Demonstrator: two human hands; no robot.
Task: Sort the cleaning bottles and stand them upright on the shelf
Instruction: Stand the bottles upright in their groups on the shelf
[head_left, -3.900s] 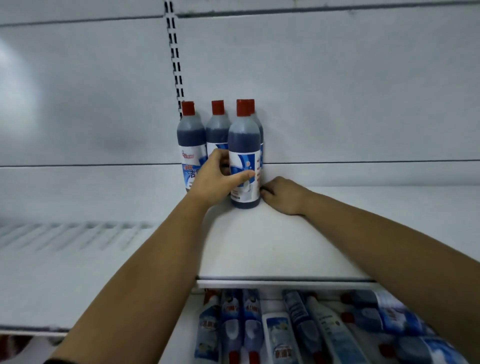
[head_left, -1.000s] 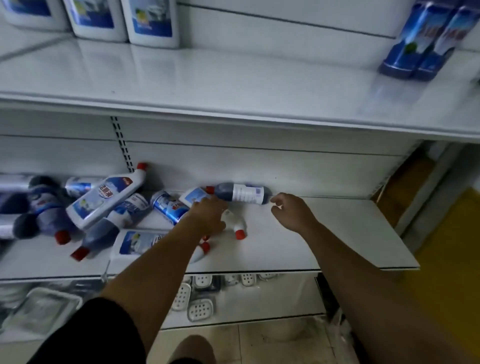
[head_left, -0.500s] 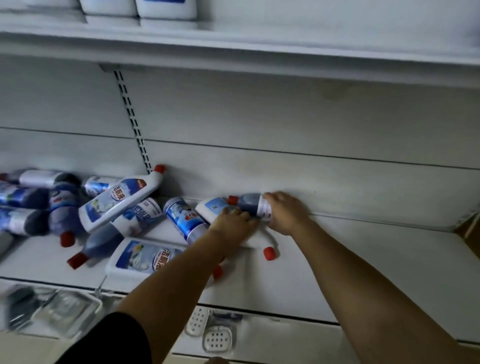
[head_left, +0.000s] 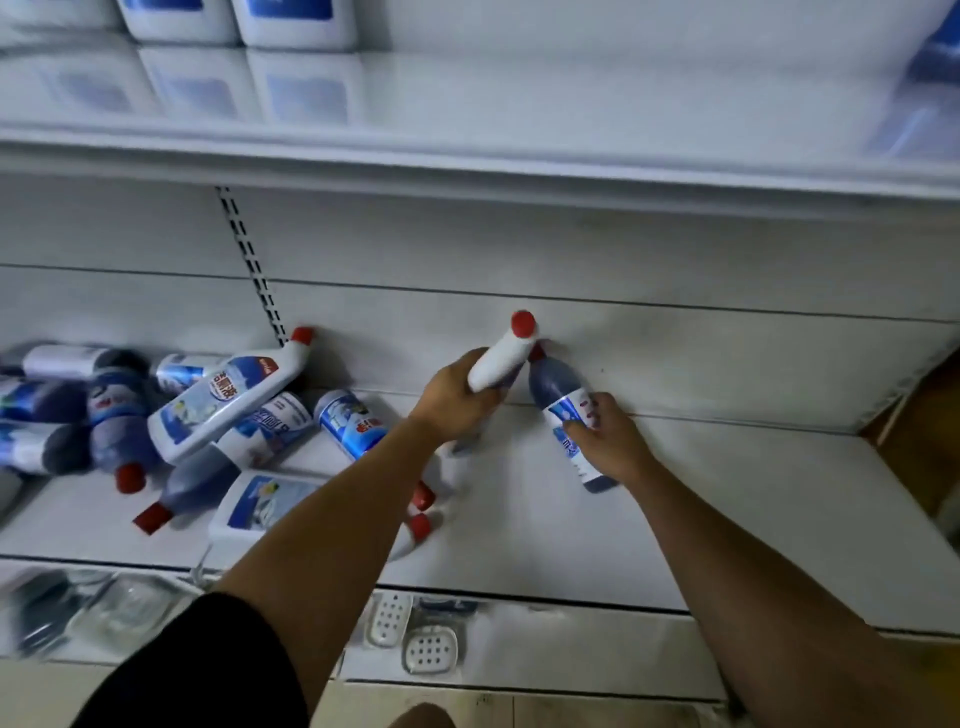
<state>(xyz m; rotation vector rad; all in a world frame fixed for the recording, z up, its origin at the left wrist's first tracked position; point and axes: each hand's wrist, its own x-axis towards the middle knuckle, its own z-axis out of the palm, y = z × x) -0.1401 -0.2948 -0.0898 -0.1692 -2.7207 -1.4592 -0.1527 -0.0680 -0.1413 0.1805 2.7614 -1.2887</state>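
My left hand (head_left: 454, 397) grips a white bottle with a red cap (head_left: 501, 356), lifted off the shelf and tilted up to the right. My right hand (head_left: 610, 441) grips a dark blue bottle with a white label (head_left: 558, 397), also raised, its red cap pointing up and left near the white bottle's neck. Both are held above the white middle shelf (head_left: 675, 519). Several more bottles lie in a heap (head_left: 228, 405) on the left part of that shelf, white ones and dark blue ones, red caps pointing various ways.
The upper shelf (head_left: 467, 119) carries white jugs (head_left: 296, 21) at its back and a blue bottle (head_left: 940, 52) at the far right. Below the middle shelf, soap dishes (head_left: 410, 631) and clear trays (head_left: 119, 613) sit on a lower level. The shelf's right end borders a brown surface (head_left: 924, 441).
Both hands have lifted their bottles off the shelf; half a second ago the bottles lay flat by the back wall. Earlier I was at the upper shelf with upright bottles.
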